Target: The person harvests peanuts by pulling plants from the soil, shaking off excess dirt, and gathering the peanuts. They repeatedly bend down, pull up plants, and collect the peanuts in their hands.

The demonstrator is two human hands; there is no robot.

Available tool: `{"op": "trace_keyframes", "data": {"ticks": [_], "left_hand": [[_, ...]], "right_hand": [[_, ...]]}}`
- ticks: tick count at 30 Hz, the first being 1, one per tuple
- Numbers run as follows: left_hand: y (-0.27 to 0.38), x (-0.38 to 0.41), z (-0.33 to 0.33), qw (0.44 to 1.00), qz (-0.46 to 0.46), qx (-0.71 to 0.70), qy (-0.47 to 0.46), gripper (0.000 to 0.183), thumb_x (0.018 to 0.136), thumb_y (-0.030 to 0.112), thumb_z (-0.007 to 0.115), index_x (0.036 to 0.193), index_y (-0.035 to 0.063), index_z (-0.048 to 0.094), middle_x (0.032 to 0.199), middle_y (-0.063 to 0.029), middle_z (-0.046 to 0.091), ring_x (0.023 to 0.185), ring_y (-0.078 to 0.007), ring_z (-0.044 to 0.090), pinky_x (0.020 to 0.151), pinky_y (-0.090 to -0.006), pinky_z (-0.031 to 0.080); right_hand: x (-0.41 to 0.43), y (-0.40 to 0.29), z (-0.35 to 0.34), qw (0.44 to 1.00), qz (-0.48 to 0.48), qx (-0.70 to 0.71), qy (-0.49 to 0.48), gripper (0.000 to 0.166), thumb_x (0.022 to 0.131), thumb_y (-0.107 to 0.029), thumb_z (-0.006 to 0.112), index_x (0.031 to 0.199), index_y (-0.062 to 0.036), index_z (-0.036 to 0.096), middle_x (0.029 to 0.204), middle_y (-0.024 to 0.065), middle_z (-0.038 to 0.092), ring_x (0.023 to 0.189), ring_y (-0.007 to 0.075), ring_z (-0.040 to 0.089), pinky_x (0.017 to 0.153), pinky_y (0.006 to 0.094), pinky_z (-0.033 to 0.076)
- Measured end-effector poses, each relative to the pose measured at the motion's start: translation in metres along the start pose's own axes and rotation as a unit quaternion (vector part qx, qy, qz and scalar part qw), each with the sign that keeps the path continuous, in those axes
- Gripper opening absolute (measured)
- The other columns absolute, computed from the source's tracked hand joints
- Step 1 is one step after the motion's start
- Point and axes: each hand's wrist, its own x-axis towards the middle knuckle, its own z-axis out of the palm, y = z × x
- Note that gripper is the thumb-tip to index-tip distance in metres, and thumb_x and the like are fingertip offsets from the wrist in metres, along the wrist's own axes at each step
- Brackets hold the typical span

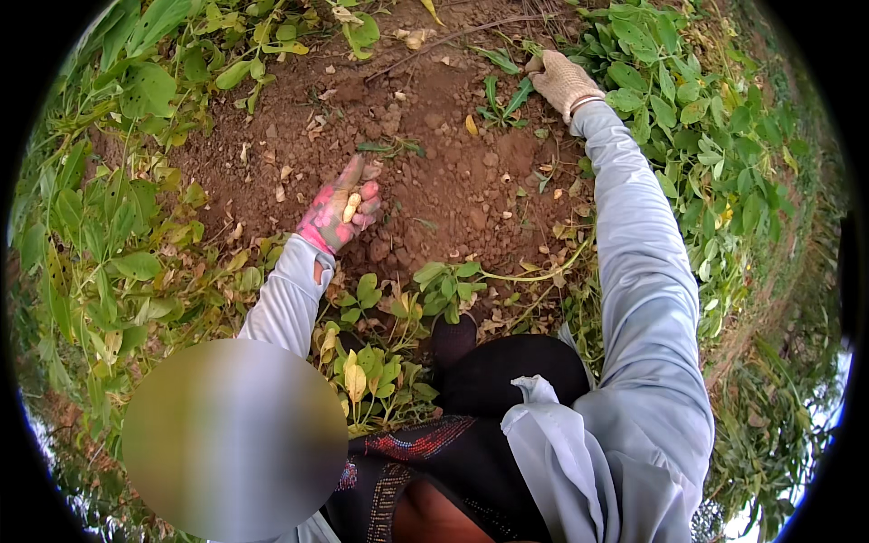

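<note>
My left hand (pixel 341 207), in a pink flowered glove, is held palm up over the bare soil. An unshelled peanut (pixel 352 208) lies in its palm with several fingers curled in beside it and one finger stretched out. Far off to the right, my right hand (pixel 561 80), in a beige knitted glove, reaches down at the edge of leafy green plants (pixel 628 75). Its fingertips are at the ground among small leaves, and I cannot see whether they grip anything. Just below it to the left grows a small weed (pixel 502 105).
Reddish-brown soil (pixel 441 183) with clods and dry leaf bits spreads before me. Peanut plants (pixel 136 210) crowd the left side. A leafy stem (pixel 536 277) trails across the soil near my shoe (pixel 453 336). A thin dry stick (pixel 461 34) lies at the far side.
</note>
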Motion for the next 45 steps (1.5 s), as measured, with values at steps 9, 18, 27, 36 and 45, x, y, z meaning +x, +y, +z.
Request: {"op": "trace_keyframes", "data": {"ticks": [9,18,27,36,45], "left_hand": [[-0.006,0.009,-0.004,1.0,-0.027,-0.005,-0.014,0.043,0.086,0.046,0.053,0.105,0.0074,0.048,0.064,0.0004,0.05,0.05,-0.0088,0.042,0.036,-0.0182,0.031],[-0.01,0.004,0.015,0.992,-0.033,-0.115,0.031,0.032,0.09,0.037,0.052,0.096,0.007,0.061,0.071,-0.0089,0.063,0.053,-0.0146,0.049,0.036,-0.019,0.036],[-0.008,0.007,0.006,0.997,-0.04,-0.029,-0.053,0.036,0.087,0.04,0.055,0.104,0.0087,0.051,0.068,-0.0003,0.052,0.05,-0.0086,0.043,0.035,-0.018,0.033],[0.024,0.005,-0.031,0.99,0.035,-0.137,-0.003,0.028,0.09,0.036,0.051,0.103,0.0104,0.051,0.069,-0.0041,0.057,0.048,-0.0118,0.045,0.033,-0.0196,0.035],[0.053,-0.007,-0.014,0.988,0.094,-0.121,-0.011,0.024,0.093,0.031,0.046,0.098,0.008,0.052,0.07,-0.0054,0.055,0.052,-0.0126,0.044,0.033,-0.0198,0.036]], "right_hand": [[-0.081,-0.033,0.017,0.941,0.077,0.256,-0.207,0.036,0.084,-0.034,0.059,0.11,-0.0093,0.059,0.084,0.0034,0.062,0.057,0.0091,0.055,0.056,0.0268,0.046],[-0.037,-0.041,-0.011,0.997,0.024,0.066,0.034,0.038,0.086,-0.039,0.053,0.109,-0.0098,0.059,0.097,0.009,0.064,0.079,0.0193,0.062,0.073,0.0311,0.048],[0.011,-0.005,0.005,0.97,0.109,0.115,0.184,0.038,0.088,-0.031,0.048,0.121,-0.0141,0.053,0.121,0.0071,0.056,0.11,0.024,0.054,0.09,0.0303,0.043],[-0.034,-0.103,0.051,0.994,0.015,0.075,-0.081,0.054,0.083,-0.053,0.05,0.111,-0.0072,0.056,0.114,0.0147,0.057,0.101,0.0279,0.056,0.088,0.0378,0.044],[-0.11,-0.132,0.082,0.959,-0.02,0.161,-0.233,0.079,0.078,-0.054,0.056,0.138,-0.0098,0.027,0.133,0.0236,0.037,0.119,0.0377,0.043,0.099,0.0403,0.037]]}}
